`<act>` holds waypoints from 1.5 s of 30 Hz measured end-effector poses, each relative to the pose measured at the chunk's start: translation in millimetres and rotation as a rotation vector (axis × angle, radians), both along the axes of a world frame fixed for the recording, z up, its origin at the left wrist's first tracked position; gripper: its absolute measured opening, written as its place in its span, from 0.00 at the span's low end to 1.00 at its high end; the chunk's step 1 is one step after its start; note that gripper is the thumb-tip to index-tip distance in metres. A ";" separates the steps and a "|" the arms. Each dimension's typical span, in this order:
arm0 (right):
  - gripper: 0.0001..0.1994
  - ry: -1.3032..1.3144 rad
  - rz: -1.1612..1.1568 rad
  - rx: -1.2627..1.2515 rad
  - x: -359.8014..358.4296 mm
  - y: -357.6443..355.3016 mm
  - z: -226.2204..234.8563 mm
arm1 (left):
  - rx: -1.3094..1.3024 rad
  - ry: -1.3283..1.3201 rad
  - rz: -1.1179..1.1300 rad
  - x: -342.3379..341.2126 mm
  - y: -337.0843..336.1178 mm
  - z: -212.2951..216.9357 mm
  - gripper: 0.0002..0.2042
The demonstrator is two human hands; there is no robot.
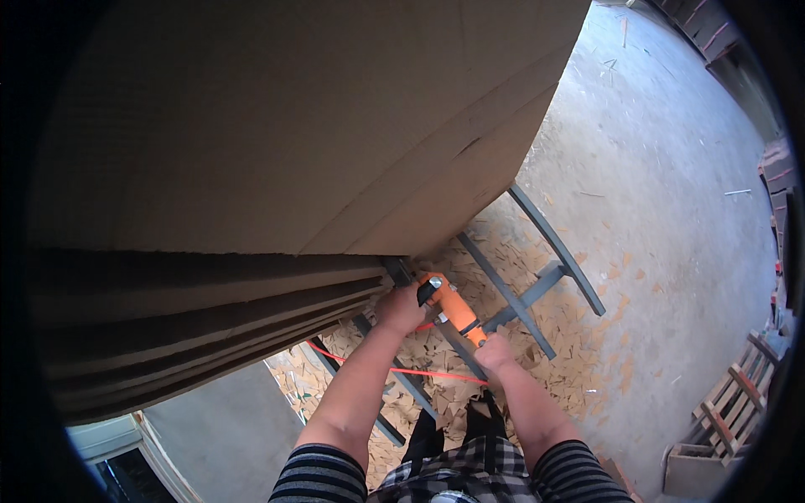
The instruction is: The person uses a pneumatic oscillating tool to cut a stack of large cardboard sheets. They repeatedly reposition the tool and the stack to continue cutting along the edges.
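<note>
You grip an orange power tool (pixel 453 308) of smooth, slightly glossy plastic. Above it sits a stack of matt brown corrugated cardboard sheets (pixel 293 142). The frame (pixel 537 293) beneath looks like grey painted metal; the concrete floor (pixel 671 168) is rough, littered with cardboard scraps (pixel 579 335).

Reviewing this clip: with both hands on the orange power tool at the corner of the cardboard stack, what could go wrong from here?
The left hand sits right at the tool's front end by the cardboard stack; a slip could catch the fingers. The orange cord runs under the forearms and might snag. Cardboard offcuts litter the floor around the grey metal frame, so footing may be poor. The right hand grips the orange power tool at its rear.
</note>
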State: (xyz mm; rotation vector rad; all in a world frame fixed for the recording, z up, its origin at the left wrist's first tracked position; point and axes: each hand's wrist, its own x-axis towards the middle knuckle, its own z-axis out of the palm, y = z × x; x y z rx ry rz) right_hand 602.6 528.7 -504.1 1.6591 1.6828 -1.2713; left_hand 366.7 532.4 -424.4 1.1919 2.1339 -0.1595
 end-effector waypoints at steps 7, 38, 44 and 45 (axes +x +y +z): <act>0.14 -0.032 -0.043 -0.007 -7.2 1.0 -36.8 | 0.041 -0.065 0.047 -9.7 -1.4 -77.5 0.21; 0.20 -0.107 0.209 -0.293 180.5 -103.2 106.3 | -0.156 -0.516 -0.122 114.5 -92.6 54.3 0.19; 0.14 -0.086 0.126 -0.108 196.5 -105.2 252.4 | 0.041 -0.602 -0.149 147.4 -112.3 163.8 0.19; 0.14 -0.030 0.108 -0.068 198.4 -102.1 278.5 | 0.102 -0.601 -0.145 149.9 -113.9 185.3 0.19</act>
